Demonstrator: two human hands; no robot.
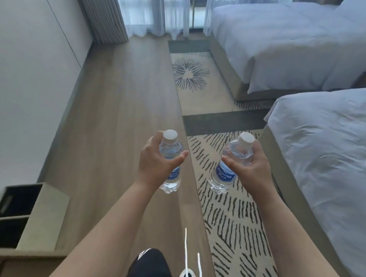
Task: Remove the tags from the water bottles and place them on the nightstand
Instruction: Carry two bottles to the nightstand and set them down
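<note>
I carry two small clear water bottles with white caps and blue labels, one in each hand, held out in front of me above the floor. My left hand [155, 161] grips the left bottle [171, 152] around its upper body, thumb across the front. My right hand [249, 163] grips the right bottle [223, 177] near its shoulder; this bottle tilts slightly, cap to the upper right. No tag shows on either bottle. No nightstand is clearly in view.
Two beds with white bedding stand on the right, the near bed [331, 151] and the far bed [280, 41]. A patterned rug [223, 205] runs along the wooden floor [115, 112]. A beige box with dark compartments [23, 214] sits at lower left. Curtains [155, 8] hang ahead.
</note>
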